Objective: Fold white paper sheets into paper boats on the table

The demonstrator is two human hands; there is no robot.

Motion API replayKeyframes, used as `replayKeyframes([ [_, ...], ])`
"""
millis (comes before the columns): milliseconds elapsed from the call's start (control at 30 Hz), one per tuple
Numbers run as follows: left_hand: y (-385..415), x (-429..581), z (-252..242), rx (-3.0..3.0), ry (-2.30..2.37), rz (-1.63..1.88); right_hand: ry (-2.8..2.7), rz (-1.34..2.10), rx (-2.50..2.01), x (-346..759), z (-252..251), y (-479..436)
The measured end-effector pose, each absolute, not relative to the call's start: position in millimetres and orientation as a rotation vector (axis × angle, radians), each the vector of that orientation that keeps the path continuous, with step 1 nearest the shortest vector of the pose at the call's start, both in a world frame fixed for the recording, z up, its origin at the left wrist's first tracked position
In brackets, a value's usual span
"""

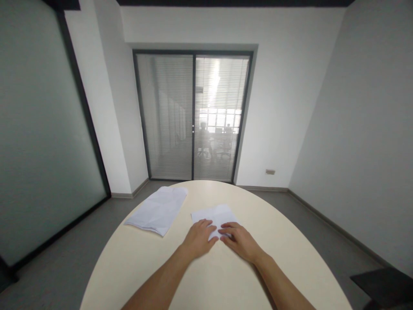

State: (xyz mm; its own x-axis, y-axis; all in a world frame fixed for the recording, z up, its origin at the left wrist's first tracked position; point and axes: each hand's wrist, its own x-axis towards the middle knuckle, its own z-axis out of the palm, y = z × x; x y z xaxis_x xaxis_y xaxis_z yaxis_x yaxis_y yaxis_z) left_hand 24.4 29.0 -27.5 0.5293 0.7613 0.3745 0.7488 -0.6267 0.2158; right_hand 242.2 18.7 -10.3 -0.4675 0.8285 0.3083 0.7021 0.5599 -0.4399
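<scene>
Both hands lie flat and unclenched, palms down, grasping nothing. The left hand (198,238) and the right hand (240,242) sit side by side just below the middle of the frame, their fingertips nearly meeting on the near edge of a folded sheet of paper (215,214). The fingers are stretched out and pressed onto the sheet rather than curled around it. The white, creased paper rests on the table (209,280) just above the hands, its far corners pointing toward the upper middle of the frame. Both bare forearms run down from the hands to the bottom edge. To the left of the folded sheet, and apart from it, lies a second piece of white paper (159,209) – larger, lying at a slant near the table's far left rim, untouched by either hand. The table is round and cream-coloured, filling the lower middle of the frame. Beyond it, in the upper middle, stands a double glass door (193,116) with slatted blinds – shapes behind the slats are too dim to make out. A frosted glass wall (38,129) fills the left side, a wall socket (270,172) sits low on the white wall right of the door, and a dark flat object (383,284) shows in the lower right corner.
</scene>
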Motion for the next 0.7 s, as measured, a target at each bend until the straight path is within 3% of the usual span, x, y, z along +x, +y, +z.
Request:
replayKeyframes([
  [700,20.8,25.5,-16.2,2.774,1.319,0.772,-2.299,0.346,-1.238,243.0,-1.3,14.8],
])
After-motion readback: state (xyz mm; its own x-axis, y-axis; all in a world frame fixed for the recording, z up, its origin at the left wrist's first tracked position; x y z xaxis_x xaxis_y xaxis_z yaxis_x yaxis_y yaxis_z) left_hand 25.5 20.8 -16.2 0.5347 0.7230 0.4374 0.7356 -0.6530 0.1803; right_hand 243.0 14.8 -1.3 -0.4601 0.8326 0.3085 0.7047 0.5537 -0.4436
